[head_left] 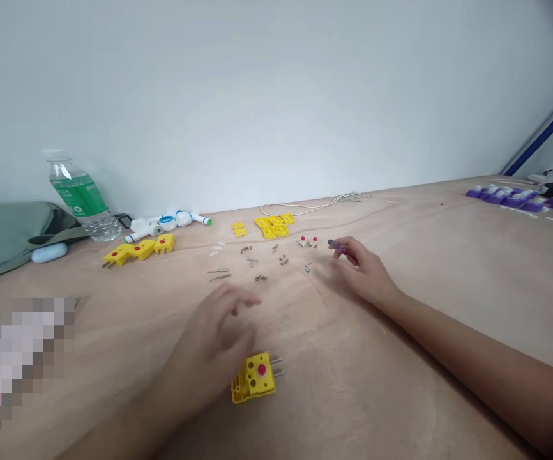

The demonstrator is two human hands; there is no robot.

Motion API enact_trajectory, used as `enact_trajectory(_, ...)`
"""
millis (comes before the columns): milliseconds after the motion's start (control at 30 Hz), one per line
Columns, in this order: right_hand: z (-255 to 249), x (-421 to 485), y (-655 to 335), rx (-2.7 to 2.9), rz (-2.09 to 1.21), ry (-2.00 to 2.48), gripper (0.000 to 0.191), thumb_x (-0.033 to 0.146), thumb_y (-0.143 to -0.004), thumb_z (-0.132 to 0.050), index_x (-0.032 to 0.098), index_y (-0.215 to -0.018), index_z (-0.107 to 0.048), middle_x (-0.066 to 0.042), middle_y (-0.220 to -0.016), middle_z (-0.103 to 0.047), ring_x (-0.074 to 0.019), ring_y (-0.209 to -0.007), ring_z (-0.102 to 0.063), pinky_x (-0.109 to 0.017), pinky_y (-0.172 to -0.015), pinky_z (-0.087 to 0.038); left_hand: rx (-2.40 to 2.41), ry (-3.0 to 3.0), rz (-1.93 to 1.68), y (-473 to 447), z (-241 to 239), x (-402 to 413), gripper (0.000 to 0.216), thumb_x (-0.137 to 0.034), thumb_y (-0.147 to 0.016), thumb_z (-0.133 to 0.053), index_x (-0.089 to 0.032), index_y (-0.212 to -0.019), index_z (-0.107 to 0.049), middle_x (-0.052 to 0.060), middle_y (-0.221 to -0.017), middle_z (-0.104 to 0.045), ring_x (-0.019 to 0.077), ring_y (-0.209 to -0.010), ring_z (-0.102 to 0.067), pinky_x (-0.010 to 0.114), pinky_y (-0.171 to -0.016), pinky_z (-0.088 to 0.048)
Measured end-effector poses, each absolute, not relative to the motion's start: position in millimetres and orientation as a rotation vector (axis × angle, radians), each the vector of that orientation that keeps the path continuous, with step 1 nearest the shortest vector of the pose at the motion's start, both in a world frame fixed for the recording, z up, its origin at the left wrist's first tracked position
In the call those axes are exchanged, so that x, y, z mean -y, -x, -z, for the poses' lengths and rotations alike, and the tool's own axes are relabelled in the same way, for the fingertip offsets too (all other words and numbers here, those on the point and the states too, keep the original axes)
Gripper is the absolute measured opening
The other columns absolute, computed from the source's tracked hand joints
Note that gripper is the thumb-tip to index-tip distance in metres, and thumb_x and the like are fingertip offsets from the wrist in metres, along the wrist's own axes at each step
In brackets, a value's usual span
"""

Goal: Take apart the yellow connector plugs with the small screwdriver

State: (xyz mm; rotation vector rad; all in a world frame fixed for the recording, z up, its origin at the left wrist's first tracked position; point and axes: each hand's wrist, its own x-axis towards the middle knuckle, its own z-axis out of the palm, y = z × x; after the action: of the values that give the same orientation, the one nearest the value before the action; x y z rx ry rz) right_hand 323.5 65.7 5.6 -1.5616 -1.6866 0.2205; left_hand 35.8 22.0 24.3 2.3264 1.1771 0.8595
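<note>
My left hand hovers low over the table, fingers curved and apart, with nothing seen between them. Just below its thumb lies an open yellow plug housing with a red button and two metal pins pointing right. Farther off to the right, my right hand pinches a small purple item at its fingertips; its exact kind cannot be made out. Left of that hand are two small white parts with red tops and a little pile of screws.
Yellow housing shells lie near the wall, beside a white cord. Small metal parts and thin metal tools dot the middle. At left stand assembled yellow plugs and a water bottle; purple pieces sit far right.
</note>
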Motion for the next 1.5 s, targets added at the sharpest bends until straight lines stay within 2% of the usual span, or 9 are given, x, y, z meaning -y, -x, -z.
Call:
enact_trajectory(133, -11, -56, -308, 1.774, -0.257, 1.409, 0.029, 0.032, -0.088, -0.045, 0.023, -0.114, -0.051, -0.005, -0.097, -0.059, -0.0176, -0.082, -0.055, -0.029, -0.069, -0.043, -1.246, -2.307, -0.686, -15, -10, 14, 0.039, -0.024, -0.075, -0.059, -0.029, -0.112, -0.048, 0.003, -0.112, -0.055, 0.0243, -0.104, -0.052, 0.038, -0.087, -0.046)
enact_trajectory(233, -23, -44, -287, 1.852, -0.263, 1.285, 0.024, 0.032, -0.090, -0.043, 0.024, -0.110, -0.052, -0.003, -0.084, -0.058, -0.0145, -0.070, -0.053, -0.026, -0.062, -0.042, -1.172, -2.354, -0.598, -14, -9, 20, 0.044, -0.023, -0.072, -0.062, -0.031, -0.113, -0.049, 0.002, -0.113, -0.055, 0.0248, -0.105, -0.051, 0.039, -0.088, -0.045)
enact_trajectory(333, -43, -30, -262, 1.873, -0.364, 1.102, 0.021, 0.030, -0.090, -0.044, 0.025, -0.111, -0.048, 0.000, -0.075, -0.057, -0.0144, -0.069, -0.056, -0.028, -0.063, -0.043, -1.147, -2.387, -0.575, -16, -11, 15, 0.042, -0.024, -0.072, -0.063, -0.030, -0.112, -0.052, 0.002, -0.112, -0.056, 0.0251, -0.104, -0.050, 0.039, -0.089, -0.043)
enact_trajectory(467, -70, -10, -232, 1.834, -0.595, 0.857, 0.014, 0.026, -0.093, -0.041, 0.025, -0.106, -0.043, 0.001, -0.075, -0.059, -0.0130, -0.071, -0.060, -0.029, -0.069, -0.046, -1.100, -2.388, -0.564, -17, -13, 9, 0.032, -0.025, -0.073, -0.063, -0.027, -0.105, -0.057, 0.002, -0.105, -0.059, 0.0233, -0.099, -0.050, 0.037, -0.087, -0.041)
enact_trajectory(600, -80, 6, -213, 1.759, -0.718, 0.739, 0.010, 0.020, -0.091, -0.044, 0.024, -0.100, -0.044, 0.001, -0.079, -0.058, -0.0106, -0.073, -0.059, -0.024, -0.066, -0.046, -1.085, -2.424, -0.577, -17, -12, 9, 0.025, -0.027, -0.074, -0.063, -0.025, -0.099, -0.060, 0.002, -0.098, -0.059, 0.0231, -0.093, -0.050, 0.037, -0.083, -0.040)
enact_trajectory(767, -79, 14, -205, 1.681, -0.727, 0.686, 0.009, 0.017, -0.088, -0.050, 0.023, -0.095, -0.049, -0.001, -0.091, -0.054, -0.0092, -0.069, -0.056, -0.025, -0.063, -0.049, -1.083, -2.480, -0.605, -19, -11, 9, 0.028, -0.032, -0.074, -0.062, -0.023, -0.101, -0.060, 0.004, -0.095, -0.059, 0.0241, -0.092, -0.050, 0.038, -0.082, -0.038)
enact_trajectory(1000, -68, 23, -194, 1.602, -0.757, 0.663, 0.011, 0.014, -0.088, -0.049, 0.022, -0.095, -0.050, -0.001, -0.088, -0.058, -0.0096, -0.066, -0.059, -0.027, -0.065, -0.052, -1.127, -2.489, -0.642, -19, -6, 10, 0.028, -0.035, -0.074, -0.062, -0.019, -0.097, -0.059, 0.006, -0.095, -0.058, 0.0247, -0.092, -0.051, 0.038, -0.083, -0.038)
enact_trajectory(1333, -31, 14, -208, 1.563, -0.597, 0.636, 0.041, 0.010, -0.082, -0.056, 0.030, -0.114, -0.040, 0.000, -0.080, -0.062, -0.0122, -0.063, -0.059, -0.027, -0.056, -0.052, -1.033, -2.450, -0.670, -16, -7, 2, 0.028, -0.032, -0.067, -0.068, -0.019, -0.089, -0.057, 0.002, -0.087, -0.060, 0.0206, -0.085, -0.053, 0.031, -0.077, -0.038)
enact_trajectory(1500, -27, 9, -209, 1.594, -0.566, 0.616, 0.040, 0.009, -0.082, -0.055, 0.030, -0.113, -0.041, -0.001, -0.082, -0.060, -0.0132, -0.066, -0.058, -0.028, -0.057, -0.052, -0.983, -2.414, -0.678, -14, -8, 2, 0.027, -0.026, -0.066, -0.068, -0.020, -0.090, -0.057, 0.002, -0.088, -0.061, 0.0203, -0.085, -0.054, 0.032, -0.079, -0.038)
